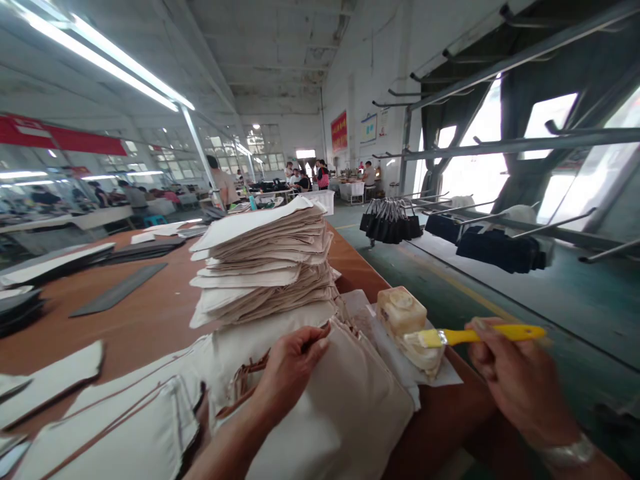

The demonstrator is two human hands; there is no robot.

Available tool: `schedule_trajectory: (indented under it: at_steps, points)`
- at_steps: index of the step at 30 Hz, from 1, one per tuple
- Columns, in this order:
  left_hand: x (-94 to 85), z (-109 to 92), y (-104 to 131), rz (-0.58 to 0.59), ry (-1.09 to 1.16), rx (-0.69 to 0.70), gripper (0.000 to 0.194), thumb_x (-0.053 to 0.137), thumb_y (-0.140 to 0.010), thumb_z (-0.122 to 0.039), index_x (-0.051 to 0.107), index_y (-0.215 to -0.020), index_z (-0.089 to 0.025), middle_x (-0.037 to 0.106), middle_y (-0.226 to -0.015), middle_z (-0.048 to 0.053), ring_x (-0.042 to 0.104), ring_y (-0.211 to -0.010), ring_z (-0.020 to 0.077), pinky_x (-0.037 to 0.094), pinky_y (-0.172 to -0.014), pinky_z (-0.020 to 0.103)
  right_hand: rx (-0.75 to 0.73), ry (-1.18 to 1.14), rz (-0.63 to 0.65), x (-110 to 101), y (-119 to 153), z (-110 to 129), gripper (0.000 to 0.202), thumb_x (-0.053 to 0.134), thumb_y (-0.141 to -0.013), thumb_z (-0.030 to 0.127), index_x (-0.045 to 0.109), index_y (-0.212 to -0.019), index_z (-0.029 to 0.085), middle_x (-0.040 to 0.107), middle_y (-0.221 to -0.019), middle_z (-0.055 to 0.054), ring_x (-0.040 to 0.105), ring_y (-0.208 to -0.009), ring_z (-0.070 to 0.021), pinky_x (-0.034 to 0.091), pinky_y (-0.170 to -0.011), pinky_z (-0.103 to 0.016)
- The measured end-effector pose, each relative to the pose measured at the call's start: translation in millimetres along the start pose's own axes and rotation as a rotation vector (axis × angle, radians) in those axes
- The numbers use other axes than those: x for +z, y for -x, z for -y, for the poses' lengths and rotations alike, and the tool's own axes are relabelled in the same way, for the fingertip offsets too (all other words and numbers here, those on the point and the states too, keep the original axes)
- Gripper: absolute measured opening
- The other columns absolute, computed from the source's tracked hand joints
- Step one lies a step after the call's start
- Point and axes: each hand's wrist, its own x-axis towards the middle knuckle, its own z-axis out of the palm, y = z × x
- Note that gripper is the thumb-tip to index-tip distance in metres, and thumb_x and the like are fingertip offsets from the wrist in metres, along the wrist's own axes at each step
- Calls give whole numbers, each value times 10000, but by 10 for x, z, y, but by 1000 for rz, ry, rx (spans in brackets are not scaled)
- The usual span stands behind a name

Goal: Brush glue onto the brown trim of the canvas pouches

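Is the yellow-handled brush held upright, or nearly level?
Nearly level: in the right hand, the yellow-handled brush stretches sideways across the picture.

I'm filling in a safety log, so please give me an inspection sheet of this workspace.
Surface: brown table, covered in several places.
Job's things: pale stack; near panel; yellow brush; stained tub on white paper.
Clutter: loose pieces and a grey strip at the left.
Grips: left hand pinches the near panel's edge; right hand holds the brush, bristles by the tub, contact unclear.
Cables: nothing seen.
Surroundings: metal rack with dark items at the right; people in the background; lit tubes overhead.
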Motion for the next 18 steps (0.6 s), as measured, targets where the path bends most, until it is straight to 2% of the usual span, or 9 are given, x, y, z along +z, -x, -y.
schedule_trajectory:
  at_steps: [4,6,9,12,15,18]
  points:
    - [71,-53,105,15,100,-7,364,660,-829,-478,763,-960,-154,734,-842,46,622,-748,182,455,-662,255,94,-276,198,510,77,436,303,742,-908,446,598,-813,197,400,-560,53,312,-461,-98,240,-407,-207]
    - [107,-61,156,17,96,36,333,678,-831,-448,773,-980,-165,748,-892,58,637,-806,195,481,-707,265,90,-325,271,716,89,515,313,745,-903,438,579,-800,194,390,-540,60,291,-449,-91,226,-406,-207]
    - [161,-49,239,25,77,132,266,676,-843,-400,777,-958,-181,738,-895,60,636,-827,195,501,-733,268,64,-305,353,937,43,509,338,763,-884,453,569,-800,189,397,-525,65,290,-437,-88,222,-404,-210]
    - [200,-28,308,15,20,226,213,652,-871,-370,764,-857,-188,691,-826,47,610,-789,175,494,-703,244,7,-204,337,1021,-44,471,370,763,-883,499,593,-823,176,435,-535,53,323,-443,-93,227,-401,-213]
    - [209,-12,337,15,-19,249,224,626,-906,-368,754,-863,-189,680,-834,46,613,-813,175,492,-716,233,-74,-152,273,972,-69,493,362,727,-924,505,608,-844,174,447,-555,45,351,-461,-102,243,-404,-216]
    - [220,8,342,12,-69,243,260,606,-939,-402,748,-885,-191,676,-846,46,620,-808,169,487,-717,226,-83,-166,337,893,8,542,326,675,-974,479,590,-849,190,430,-575,49,345,-465,-106,253,-409,-221]
